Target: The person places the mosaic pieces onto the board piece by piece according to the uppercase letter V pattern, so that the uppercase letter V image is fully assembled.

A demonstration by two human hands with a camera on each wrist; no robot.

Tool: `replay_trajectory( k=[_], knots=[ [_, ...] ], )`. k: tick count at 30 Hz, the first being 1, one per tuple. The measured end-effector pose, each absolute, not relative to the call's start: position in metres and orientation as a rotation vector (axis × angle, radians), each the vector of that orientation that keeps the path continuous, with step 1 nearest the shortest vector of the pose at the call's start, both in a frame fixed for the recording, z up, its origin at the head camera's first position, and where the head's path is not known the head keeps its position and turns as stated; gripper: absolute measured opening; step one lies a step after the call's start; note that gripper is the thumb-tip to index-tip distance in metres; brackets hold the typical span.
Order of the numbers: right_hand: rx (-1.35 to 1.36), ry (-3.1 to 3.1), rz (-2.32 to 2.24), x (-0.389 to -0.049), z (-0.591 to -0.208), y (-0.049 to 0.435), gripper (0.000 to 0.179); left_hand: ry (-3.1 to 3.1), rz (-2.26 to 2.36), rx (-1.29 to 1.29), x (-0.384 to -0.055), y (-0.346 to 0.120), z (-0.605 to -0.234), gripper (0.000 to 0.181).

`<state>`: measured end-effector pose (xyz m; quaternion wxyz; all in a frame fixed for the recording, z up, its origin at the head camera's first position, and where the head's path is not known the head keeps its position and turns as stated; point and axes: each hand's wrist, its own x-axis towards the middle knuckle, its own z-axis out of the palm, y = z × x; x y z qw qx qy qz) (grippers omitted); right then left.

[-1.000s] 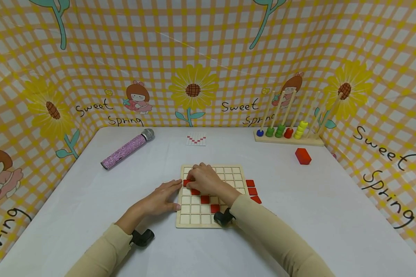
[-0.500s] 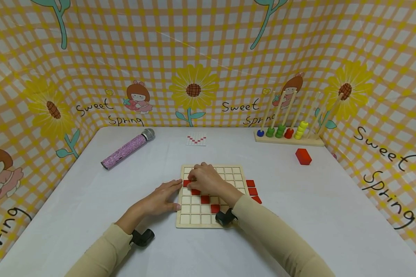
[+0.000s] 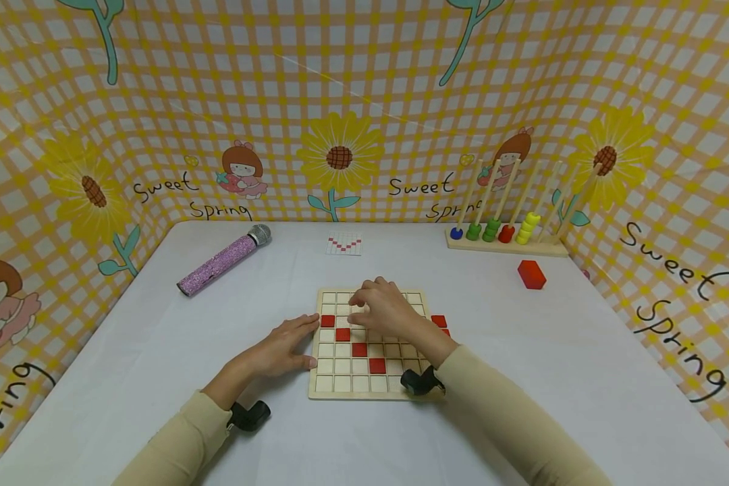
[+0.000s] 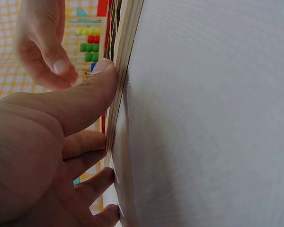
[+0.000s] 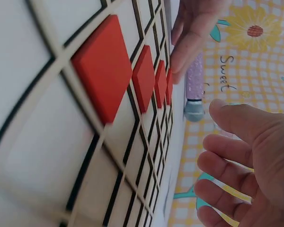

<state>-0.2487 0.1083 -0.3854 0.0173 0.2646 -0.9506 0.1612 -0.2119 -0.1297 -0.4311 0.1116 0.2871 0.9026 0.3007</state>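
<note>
A wooden grid board [image 3: 343, 383] lies flat on the table, with red square tiles [image 3: 377, 366] set in a diagonal line across its cells. My left hand [image 3: 279, 347] rests against the board's left edge; the left wrist view shows the thumb [image 4: 92, 94] and fingertips touching its side. Above the middle of the board hovers my right hand [image 3: 385, 310], its fingers loosely bent. Nothing is between the fingers [image 5: 227, 175] in the right wrist view. More red tiles [image 3: 439, 321] lie just off the board's right edge, partly hidden by the right arm.
A small pattern card [image 3: 343, 244] lies behind the board. To the back left is a pink glittery microphone [image 3: 221, 262]. A bead-counting rack [image 3: 505, 244] stands at the back right, with a red block [image 3: 531, 275] in front of it. Patterned cloth walls surround the table.
My right hand has lifted off the tile at the upper left of the board and moved to the right, uncovering the tiles there. The left hand has stayed in place.
</note>
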Motion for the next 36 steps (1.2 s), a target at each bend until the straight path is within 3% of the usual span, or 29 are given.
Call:
replay_trajectory(
  k=[36],
  knots=[
    [0.579,-2.909,0.564,-0.195,-0.393,0.231,0.031,2.661,0.845,0.814,-0.211,-0.129,-0.430,0.076]
  ],
)
